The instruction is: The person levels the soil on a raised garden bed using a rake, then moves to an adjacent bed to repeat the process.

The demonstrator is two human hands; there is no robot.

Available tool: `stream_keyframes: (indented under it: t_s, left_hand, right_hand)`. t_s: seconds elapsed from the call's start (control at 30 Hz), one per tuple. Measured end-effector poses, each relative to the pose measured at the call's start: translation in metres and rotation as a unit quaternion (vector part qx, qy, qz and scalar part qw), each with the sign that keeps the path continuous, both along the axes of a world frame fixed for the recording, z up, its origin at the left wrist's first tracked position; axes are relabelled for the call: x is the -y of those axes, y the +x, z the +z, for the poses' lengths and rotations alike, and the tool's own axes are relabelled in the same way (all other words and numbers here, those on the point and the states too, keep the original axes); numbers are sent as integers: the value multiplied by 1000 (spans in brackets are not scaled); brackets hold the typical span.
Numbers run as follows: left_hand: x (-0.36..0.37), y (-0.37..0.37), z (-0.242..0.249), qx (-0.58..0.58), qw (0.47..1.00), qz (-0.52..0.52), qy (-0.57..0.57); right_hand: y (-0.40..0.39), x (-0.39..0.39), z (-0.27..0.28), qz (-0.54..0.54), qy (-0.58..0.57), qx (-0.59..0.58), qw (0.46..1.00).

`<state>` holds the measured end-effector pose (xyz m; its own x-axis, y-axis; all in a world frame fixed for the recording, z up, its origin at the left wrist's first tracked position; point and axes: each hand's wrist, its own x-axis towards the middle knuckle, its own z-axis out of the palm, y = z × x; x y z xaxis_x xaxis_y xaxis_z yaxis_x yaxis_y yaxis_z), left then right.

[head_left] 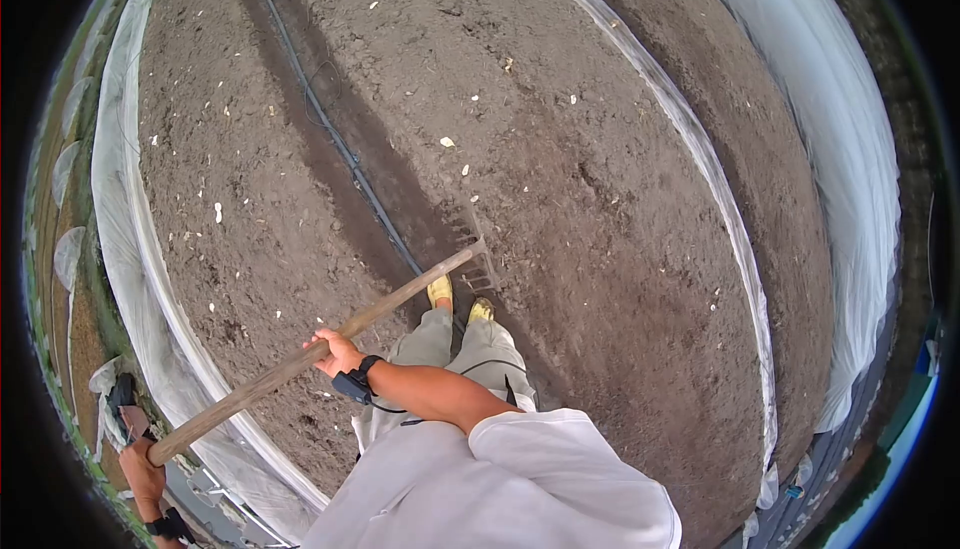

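Note:
A rake [270, 381] with a long wooden handle slants from the lower left up to the middle. Its metal toothed head [481, 247] rests at or just above the soil, ahead of my yellow shoes [440, 292]. My right hand [338, 353] reaches across my body and is closed around the middle of the handle, with a dark band on the wrist. At the lower left, my left hand [143, 466] grips the handle near its end. Part of that arm is cut off by the view's edge.
A dark hose [330, 127] runs along a furrow ahead of my feet. Pale bits dot the brown soil [590, 279] on both sides. White plastic sheeting [125, 179] borders the left, with a strip [690, 124] and bunched sheeting [830, 119] to the right.

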<state>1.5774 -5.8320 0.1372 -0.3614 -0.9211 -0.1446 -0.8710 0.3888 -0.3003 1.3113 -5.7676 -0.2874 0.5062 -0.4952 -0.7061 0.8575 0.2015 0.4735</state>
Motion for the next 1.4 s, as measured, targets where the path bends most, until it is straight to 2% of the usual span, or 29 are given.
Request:
stream_keyframes:
  t_s: [0.07,0.1,0.2,0.27,0.3,0.33,0.37,0.4,0.43,0.5,0.57,0.63,0.7,0.77,0.8,0.83,0.87,0.9,0.97,1.03,1.07,1.1,1.17,1.2,1.27,1.3,1.33,1.37,1.4]
  left_hand:
    - [7,-4,-37,33,994,-5,108]
    - [4,-17,-67,29,989,-3,147]
    - [-29,-76,-171,18,963,-18,270]
    - [-62,-123,-217,19,955,-44,292]
    - [-76,-152,-234,18,954,-60,294]
    - [-91,-182,-248,-9,953,-64,295]
    - [-99,-220,-254,-36,947,-80,308]
    - [-103,-254,-258,-63,940,-97,322]
    - [-103,-279,-260,-108,933,-128,319]
    - [-95,-321,-257,-160,922,-162,313]
    - [-84,-347,-228,-172,916,-181,315]
    - [-75,-341,-212,-170,924,-169,297]
    - [-64,-322,-183,-144,943,-121,276]
    - [-45,-283,-138,-137,960,-63,234]
    - [-35,-260,-111,-140,966,-66,205]
    - [-25,-236,-88,-136,971,-20,196]
    - [-17,-218,-64,-136,978,-17,159]
    - [-6,-210,-41,-121,983,8,141]
    - [10,-207,6,-99,987,43,116]
    - [23,-224,30,-94,988,50,108]
    - [28,-237,37,-67,992,-12,102]
    - [35,-250,40,-42,992,-77,96]
    - [49,-280,11,-42,975,-46,212]
    - [48,-294,-20,-68,963,-118,234]
    - [32,-333,-80,-9,938,-245,244]
    - [17,-354,-104,0,933,-260,251]
    - [0,-377,-123,1,925,-283,255]
    - [-17,-395,-142,-7,912,-310,268]
    - [-32,-413,-161,-16,899,-338,278]
  right_hand:
    - [-21,-27,-35,38,28,-25,999]
    - [-45,-50,-59,22,38,-52,998]
    - [-163,-117,-97,6,78,-187,979]
    - [-233,-158,-125,16,64,-219,974]
    - [-263,-174,-128,-20,109,-272,956]
    - [-296,-190,-129,-86,82,-292,949]
    - [-328,-207,-136,-140,132,-311,931]
    - [-364,-226,-136,-128,125,-380,907]
    - [-392,-229,-105,-177,204,-378,885]
    - [-435,-242,-82,-211,267,-372,864]
    - [-449,-243,-74,-199,264,-396,856]
    - [-446,-223,-74,-163,270,-403,859]
    - [-410,-173,-86,-87,259,-410,870]
    - [-346,-107,-95,-105,187,-368,905]
    - [-310,-62,-71,-125,219,-325,912]
    - [-275,-28,-57,-106,167,-322,926]
    - [-246,-3,-42,-97,111,-274,950]
    - [-226,22,-11,-89,136,-247,955]
    - [-198,46,26,-97,95,-223,965]
    - [-194,45,37,-106,80,-219,967]
    - [-194,34,36,-138,81,-204,966]
    - [-195,23,34,-172,80,-190,963]
    - [-217,-34,5,-206,139,-183,951]
    - [-233,-76,-16,-240,149,-183,942]
    - [-270,-166,-50,-318,140,-183,920]
    - [-287,-207,-68,-334,138,-232,903]
    - [-310,-239,-53,-349,178,-236,889]
    - [-323,-278,-80,-355,194,-272,873]
    - [-338,-311,-75,-364,217,-288,859]
